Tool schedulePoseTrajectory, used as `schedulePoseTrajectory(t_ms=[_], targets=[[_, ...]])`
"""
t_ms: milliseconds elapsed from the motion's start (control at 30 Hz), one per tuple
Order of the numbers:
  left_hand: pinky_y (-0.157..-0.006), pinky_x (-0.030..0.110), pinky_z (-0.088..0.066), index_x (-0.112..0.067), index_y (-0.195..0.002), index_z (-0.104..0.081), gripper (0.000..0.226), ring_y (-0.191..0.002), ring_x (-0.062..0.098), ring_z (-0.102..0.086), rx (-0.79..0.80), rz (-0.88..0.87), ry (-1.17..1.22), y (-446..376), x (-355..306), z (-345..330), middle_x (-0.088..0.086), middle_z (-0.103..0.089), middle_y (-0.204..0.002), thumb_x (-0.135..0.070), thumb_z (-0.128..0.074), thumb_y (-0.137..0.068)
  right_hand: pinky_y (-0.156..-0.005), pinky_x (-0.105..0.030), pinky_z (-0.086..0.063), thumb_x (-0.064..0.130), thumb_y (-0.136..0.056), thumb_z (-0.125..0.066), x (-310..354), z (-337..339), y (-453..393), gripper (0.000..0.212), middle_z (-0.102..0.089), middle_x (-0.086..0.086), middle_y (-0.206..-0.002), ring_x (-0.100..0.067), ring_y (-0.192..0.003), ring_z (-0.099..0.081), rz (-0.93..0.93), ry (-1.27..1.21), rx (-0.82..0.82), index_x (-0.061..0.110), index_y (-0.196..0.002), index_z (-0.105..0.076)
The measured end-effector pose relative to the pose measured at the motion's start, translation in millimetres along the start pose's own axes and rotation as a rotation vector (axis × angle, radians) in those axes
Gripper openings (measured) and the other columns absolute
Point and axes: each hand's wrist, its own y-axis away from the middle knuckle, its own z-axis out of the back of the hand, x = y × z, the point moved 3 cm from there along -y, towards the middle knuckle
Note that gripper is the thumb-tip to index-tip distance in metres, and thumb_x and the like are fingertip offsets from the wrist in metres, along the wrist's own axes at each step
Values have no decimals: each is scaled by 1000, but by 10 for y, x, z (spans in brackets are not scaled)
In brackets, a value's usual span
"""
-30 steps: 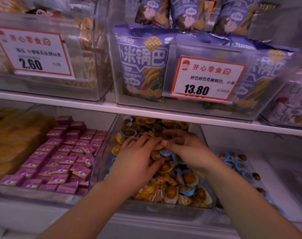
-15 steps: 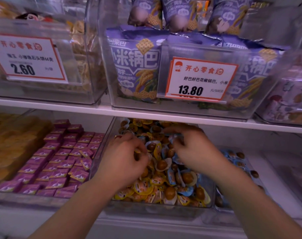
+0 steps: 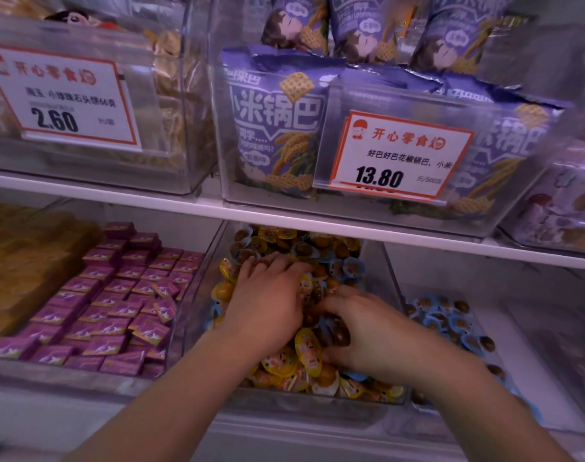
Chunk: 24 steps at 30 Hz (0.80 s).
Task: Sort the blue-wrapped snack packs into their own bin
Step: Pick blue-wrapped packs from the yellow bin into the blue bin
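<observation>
Blue-wrapped snack packs [image 3: 351, 266]: small round cups with blue rims, mixed among yellow-wrapped packs [image 3: 306, 353] in the middle clear bin [image 3: 197, 315] on the lower shelf; most showing at the far right corner of the heap.
Own bin [image 3: 494, 331]: clear bin just right of the mixed one; holds only blue-rimmed cups [image 3: 451, 320], thinly spread.
Right hand [image 3: 368, 335]: down in the heap, near side; fingers curled round a dark brown cup [image 3: 334, 333]; wrapper colour of that cup not readable.
Left hand [image 3: 267, 295]: palm down on the heap, fingers spread and reaching toward the back; whether holding anything cannot be told.
Deciding relation: destination lies directly right of the right hand, past the shared bin walls; right hand nearer; judged a short sideways carry.
Neighbours: purple boxed snacks [image 3: 117, 305] in the left bin; purple rice-crisp bags [image 3: 274, 121] and price tags [image 3: 398, 155] on the shelf above.
</observation>
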Motion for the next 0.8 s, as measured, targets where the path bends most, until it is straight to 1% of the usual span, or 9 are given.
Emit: schedulePoseTrajectory(t_ms=[67, 233, 367, 433, 500, 567, 633, 700, 800], targets=[[-102, 39, -32, -36, -132, -55, 45, -113, 25, -56, -44, 76, -10, -19, 47, 20, -6, -61, -126, -34, -48, -88, -93, -33, -46, 29, -82, -68, 1, -15, 31, 43, -55, 0, -118, -20, -112, -54, 23, -13, -64, 26, -124, -60], [-99, 37, -33, -40, -117, -63, 34, -111, 22, -57, -24, 150, 59, -69, 163, 34, -12, -68, -108, -47, -64, -84, -96, -18, -45, 17, -85, -63, -30, 4, 70, 49, -64, 14, -124, -8, -115, -56, 10, -202, -358, 35, -130, -58], [-95, 40, -41, -38, -81, -65, 12, -96, 20, -65, -173, 179, 242, -26, 148, 113, -13, -71, -90, -42, -75, -77, -75, -13, -52, 11, -87, -69, -92, 109, 71, 41, -69, 31, -87, 10, -91, -64, -101, -754, -524, 52, -87, -67], [-89, 43, -48, -34, -78, -67, 13, -90, 21, -68, -257, 200, 354, 10, 166, 159, -10, -73, -86, -42, -77, -78, -78, -26, -59, 6, -90, -65, -110, 103, 64, 44, -74, 18, -87, -2, -89, -70, -184, -1038, -525, 49, -82, -72], [-82, 42, -53, -31, -83, -70, 14, -87, 17, -69, -351, 187, 500, 47, 159, 219, -10, -72, -85, -45, -72, -80, -76, -36, -60, 3, -91, -61, -104, 56, 52, 27, -75, 0, -86, -17, -85, -71, -297, -1348, -483, 26, -87, -75], [-82, 31, -53, -35, -87, -69, 11, -87, 4, -67, -433, 131, 634, 113, 52, 287, -18, -70, -87, -44, -68, -82, -63, -37, -58, 5, -91, -59, -49, 10, 34, 13, -68, -14, -88, -24, -80, -68, -354, -1707, -361, 8, -96, -71], [-83, 14, -47, -35, -91, -68, 7, -93, -3, -64, -434, -5, 676, 186, -142, 318, -23, -68, -94, -35, -69, -84, -57, -34, -53, 21, -91, -62, 43, 24, 48, 27, -66, -15, -92, -24, -80, -64, -323, -1927, -210, 3, -111, -67], [-89, 11, -44, -34, -94, -68, 13, -103, -5, -62, -369, -154, 647, 241, -332, 293, -26, -66, -104, -23, -65, -87, -56, -31, -49, 31, -90, -65, 80, 66, 87, 39, -69, -12, -97, -24, -83, -66, -280, -1858, -198, 5, -119, -65], [-102, 15, -39, -35, -108, -69, 25, -119, -3, -55, -311, -235, 644, 268, -455, 229, -32, -60, -119, -23, -56, -89, -54, -29, -46, 22, -94, -64, -29, 109, 157, 27, -71, -17, -100, -29, -86, -68, -304, -1611, -418, 2, -113, -66]])
